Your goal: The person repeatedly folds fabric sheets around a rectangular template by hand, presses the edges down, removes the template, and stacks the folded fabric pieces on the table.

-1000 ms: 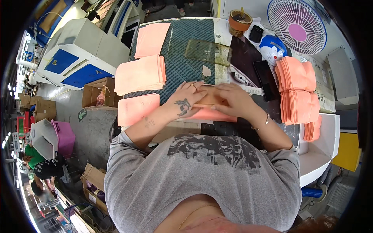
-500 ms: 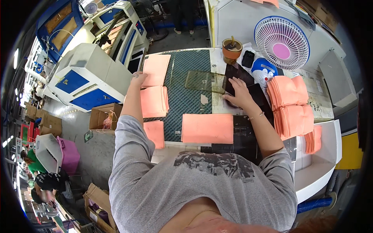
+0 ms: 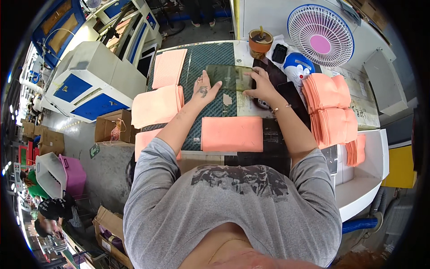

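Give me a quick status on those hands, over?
Left hand and right hand both flat on the clear plastic sheet. Sheet lies on the green mat. Folded pink cloth nearer the body, nothing blocking.

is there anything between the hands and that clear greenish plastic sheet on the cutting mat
Nothing visible does. The left hand lies flat at the left edge of the clear greenish plastic sheet and the right hand presses on its right edge, both in direct contact. The folded salmon-pink cloth lies nearer the person, apart from the sheet.
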Motion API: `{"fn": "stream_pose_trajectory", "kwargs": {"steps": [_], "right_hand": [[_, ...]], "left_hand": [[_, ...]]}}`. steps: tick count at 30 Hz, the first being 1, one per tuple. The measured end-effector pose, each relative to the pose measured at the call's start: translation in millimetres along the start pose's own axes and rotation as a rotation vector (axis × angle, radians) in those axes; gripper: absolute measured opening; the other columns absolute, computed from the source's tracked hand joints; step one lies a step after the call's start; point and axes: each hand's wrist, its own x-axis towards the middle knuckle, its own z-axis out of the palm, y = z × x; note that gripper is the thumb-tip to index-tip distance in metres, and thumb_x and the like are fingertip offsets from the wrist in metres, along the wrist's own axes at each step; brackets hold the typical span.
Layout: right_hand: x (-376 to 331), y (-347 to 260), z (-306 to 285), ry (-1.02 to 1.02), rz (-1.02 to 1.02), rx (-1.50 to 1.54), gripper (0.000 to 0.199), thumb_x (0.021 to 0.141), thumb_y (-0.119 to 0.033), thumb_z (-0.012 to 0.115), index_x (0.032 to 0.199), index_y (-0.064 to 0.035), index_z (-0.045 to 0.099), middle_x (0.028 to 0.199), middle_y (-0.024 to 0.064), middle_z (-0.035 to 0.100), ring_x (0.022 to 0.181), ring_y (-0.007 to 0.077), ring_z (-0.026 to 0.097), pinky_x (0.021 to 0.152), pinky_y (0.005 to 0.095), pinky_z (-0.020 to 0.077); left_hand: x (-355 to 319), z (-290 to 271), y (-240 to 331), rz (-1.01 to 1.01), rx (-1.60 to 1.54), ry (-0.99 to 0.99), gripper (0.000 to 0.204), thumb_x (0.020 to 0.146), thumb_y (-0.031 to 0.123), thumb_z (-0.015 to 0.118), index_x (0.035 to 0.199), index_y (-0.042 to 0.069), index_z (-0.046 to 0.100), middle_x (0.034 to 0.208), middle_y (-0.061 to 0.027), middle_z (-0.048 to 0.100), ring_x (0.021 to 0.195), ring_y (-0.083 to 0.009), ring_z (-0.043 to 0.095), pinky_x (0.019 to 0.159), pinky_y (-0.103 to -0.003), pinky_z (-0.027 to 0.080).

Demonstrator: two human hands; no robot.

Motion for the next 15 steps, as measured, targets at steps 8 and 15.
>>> {"fn": "stream_pose_trajectory", "kwargs": {"steps": [8,15], "right_hand": [[-42.8,-24.2,-15.0,0.226,-0.272,0.064,0.066,0.062,-0.017,0.084,0.123,-0.0129,0.061,0.141,0.0137,0.044,0.129,0.0346,0.041,0.107,0.0410,0.0368],[-135.4,-32.5,-34.3,0.090,-0.322,0.156,0.063,0.060,-0.021,0.087,0.118,-0.0077,0.065,0.142,0.0115,0.047,0.129,0.0328,0.043,0.107,0.0422,0.0367]], "left_hand": [[-33.3,-36.0,4.2,-0.083,-0.554,0.225,0.060,0.094,0.024,0.056,0.142,-0.007,0.038,0.125,-0.0218,0.056,0.113,-0.0303,0.052,0.099,-0.034,0.041],[-143.7,-60.3,14.9,0.102,-0.719,0.116,0.038,0.091,0.004,0.060,0.128,-0.001,0.059,0.120,-0.0132,0.055,0.108,-0.0212,0.051,0.094,-0.028,0.041]]}}
